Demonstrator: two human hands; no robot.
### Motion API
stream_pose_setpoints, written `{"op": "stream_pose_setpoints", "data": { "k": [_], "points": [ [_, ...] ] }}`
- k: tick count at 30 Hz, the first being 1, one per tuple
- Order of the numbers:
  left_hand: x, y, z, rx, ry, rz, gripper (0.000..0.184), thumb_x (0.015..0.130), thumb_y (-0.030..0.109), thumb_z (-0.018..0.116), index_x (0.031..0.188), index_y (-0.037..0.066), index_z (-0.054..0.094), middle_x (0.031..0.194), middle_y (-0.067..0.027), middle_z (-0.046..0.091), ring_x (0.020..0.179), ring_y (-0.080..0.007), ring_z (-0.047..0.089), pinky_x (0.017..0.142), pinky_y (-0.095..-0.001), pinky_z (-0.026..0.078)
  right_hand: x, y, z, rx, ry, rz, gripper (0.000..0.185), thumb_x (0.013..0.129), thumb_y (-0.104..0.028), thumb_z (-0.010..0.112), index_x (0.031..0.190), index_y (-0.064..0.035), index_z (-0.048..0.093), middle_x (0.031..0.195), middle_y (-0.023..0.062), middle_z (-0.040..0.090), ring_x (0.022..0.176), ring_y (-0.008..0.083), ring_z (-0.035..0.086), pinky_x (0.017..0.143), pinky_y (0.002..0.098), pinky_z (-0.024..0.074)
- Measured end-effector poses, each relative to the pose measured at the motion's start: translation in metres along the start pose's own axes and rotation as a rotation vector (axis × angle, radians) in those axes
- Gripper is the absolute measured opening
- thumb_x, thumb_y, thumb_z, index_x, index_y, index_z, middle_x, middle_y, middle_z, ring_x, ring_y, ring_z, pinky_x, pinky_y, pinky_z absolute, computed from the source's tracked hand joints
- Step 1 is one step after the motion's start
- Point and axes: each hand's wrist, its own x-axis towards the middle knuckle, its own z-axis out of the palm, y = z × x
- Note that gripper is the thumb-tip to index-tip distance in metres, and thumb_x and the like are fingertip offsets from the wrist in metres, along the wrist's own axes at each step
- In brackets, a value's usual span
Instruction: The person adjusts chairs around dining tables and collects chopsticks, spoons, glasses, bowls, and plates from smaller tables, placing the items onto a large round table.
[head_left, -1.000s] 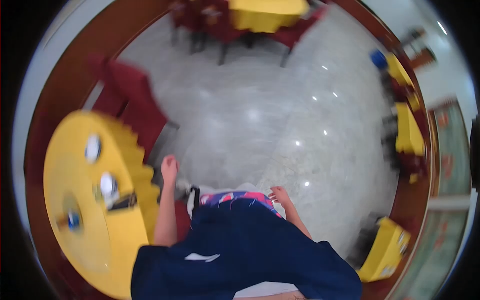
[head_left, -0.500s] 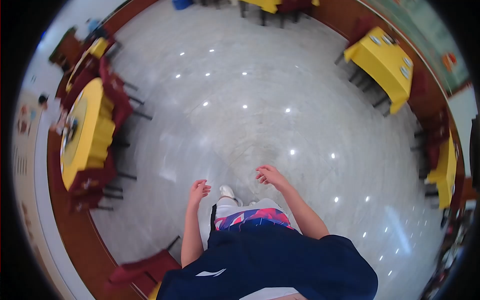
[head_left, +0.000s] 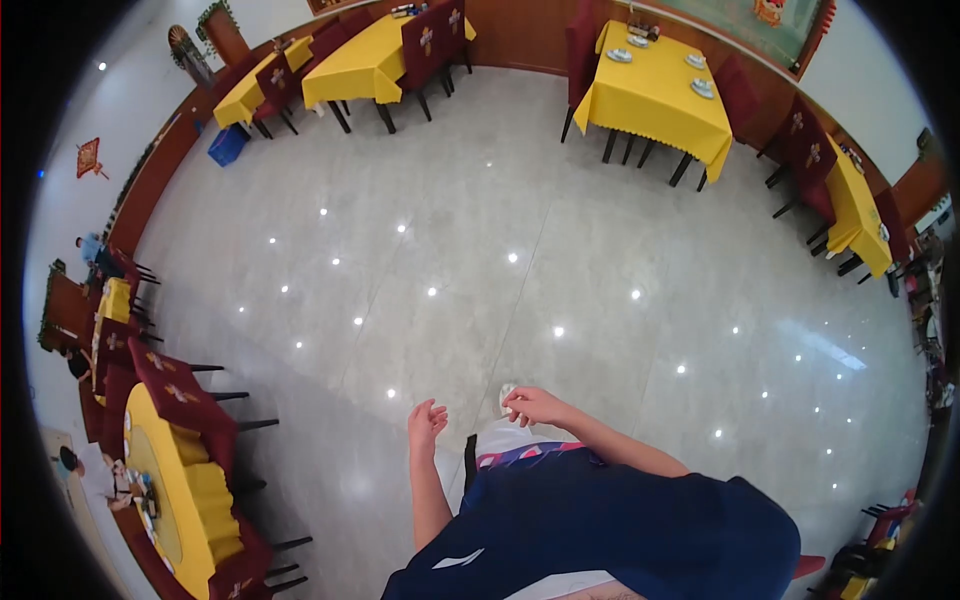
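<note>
Head view shows the left hand (head_left: 427,421) and right hand (head_left: 534,406) over the gray floor (head_left: 460,215), grip loosely open on both. White dishes (head_left: 702,88) sit on a yellow-draped worktop (head_left: 650,95) ahead.

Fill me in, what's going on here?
The person's left hand and right hand are held over the grey floor, fingers loosely curled, with nothing visible in either. Far left, another person is at a round table, hands near some items too small to identify. Ahead, plates sit on a yellow-covered table.
</note>
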Motion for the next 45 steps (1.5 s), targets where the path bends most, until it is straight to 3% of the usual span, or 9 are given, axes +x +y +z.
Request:
{"op": "stream_pose_setpoints", "data": {
  "k": [4,6,11,19,25,30,36,43,45],
  "points": [
    [0.076,0.023,0.037,-0.305,0.014,-0.043,0.035,0.090,0.027,0.056,0.116,0.004,0.055,0.092,-0.0148,0.065,0.074,-0.0169,0.061,0.066,-0.0299,0.052,0.008,-0.053,-0.069,-0.205,-0.031,-0.089,0.031,0.095,-0.030,0.051,0.115,-0.0065,0.057,0.089,0.0076,0.067,0.070,0.0137,0.063,0.061,0.0272,0.0481],
    [0.116,0.040,0.064,-0.072,-0.113,-0.231,0.035,0.091,0.029,0.054,0.116,0.005,0.056,0.094,-0.0141,0.066,0.076,-0.0167,0.062,0.068,-0.0300,0.052,0.006,-0.065,-0.110,0.053,0.177,-0.078,0.030,0.094,-0.029,0.053,0.111,-0.0059,0.059,0.087,0.0091,0.067,0.069,0.0146,0.062,0.061,0.0278,0.0490],
    [0.197,0.142,0.207,0.311,-0.397,-0.181,0.034,0.094,0.031,0.050,0.116,0.006,0.056,0.097,-0.0111,0.066,0.080,-0.0153,0.062,0.073,-0.0297,0.051,0.005,-0.057,-0.205,0.477,0.622,0.043,0.028,0.095,-0.028,0.050,0.114,-0.0077,0.057,0.088,0.0081,0.066,0.069,0.0132,0.061,0.062,0.0267,0.0478],
    [0.332,0.224,0.427,0.480,-0.653,-0.098,0.027,0.096,0.029,0.048,0.099,0.005,0.060,0.095,-0.0092,0.067,0.079,-0.0141,0.062,0.074,-0.0295,0.052,0.097,-0.064,-0.321,0.796,0.550,0.037,0.031,0.098,-0.031,0.044,0.108,-0.0048,0.057,0.088,0.0094,0.066,0.067,0.0146,0.060,0.060,0.0273,0.0478],
    [0.397,0.266,0.530,0.425,-0.665,-0.326,0.021,0.093,0.026,0.055,0.098,0.006,0.061,0.092,-0.0074,0.067,0.079,-0.0148,0.063,0.073,-0.0292,0.052,0.167,-0.165,-0.458,0.726,0.567,-0.098,0.036,0.099,-0.034,0.041,0.094,-0.0053,0.061,0.084,0.0056,0.066,0.066,0.0120,0.059,0.059,0.0257,0.0467],
    [0.467,0.321,0.549,0.217,-0.499,-0.266,0.020,0.091,0.020,0.061,0.104,0.006,0.059,0.096,-0.0087,0.066,0.082,-0.0160,0.062,0.074,-0.0308,0.052,0.220,-0.243,-0.597,0.554,0.620,-0.227,0.020,0.094,-0.027,0.057,0.092,-0.0079,0.062,0.082,0.0030,0.065,0.064,0.0087,0.057,0.057,0.0229,0.0446],
    [0.585,0.364,0.503,-0.071,-0.226,-0.274,0.018,0.091,0.022,0.060,0.104,0.009,0.057,0.095,-0.0077,0.064,0.081,-0.0175,0.061,0.074,-0.0331,0.050,0.294,-0.319,-0.689,0.480,0.610,-0.184,0.018,0.090,-0.026,0.063,0.094,-0.0088,0.061,0.082,0.0018,0.065,0.065,0.0078,0.057,0.057,0.0230,0.0445],
    [0.743,0.447,0.520,-0.243,-0.260,-0.255,0.017,0.092,0.025,0.059,0.101,0.010,0.058,0.095,-0.0060,0.064,0.080,-0.0149,0.058,0.074,-0.0304,0.048,0.425,-0.423,-0.740,0.554,0.628,-0.080,0.019,0.089,-0.027,0.064,0.095,-0.0094,0.061,0.083,0.0013,0.065,0.065,0.0081,0.058,0.057,0.0227,0.0447],
    [0.781,0.486,0.545,-0.278,-0.300,-0.213,0.016,0.092,0.025,0.059,0.099,0.010,0.058,0.095,-0.0056,0.064,0.080,-0.0144,0.057,0.075,-0.0299,0.048,0.457,-0.465,-0.755,0.406,0.601,-0.091,0.019,0.089,-0.027,0.063,0.096,-0.0097,0.061,0.084,0.0014,0.065,0.066,0.0083,0.059,0.057,0.0226,0.0449]
  ]
}}
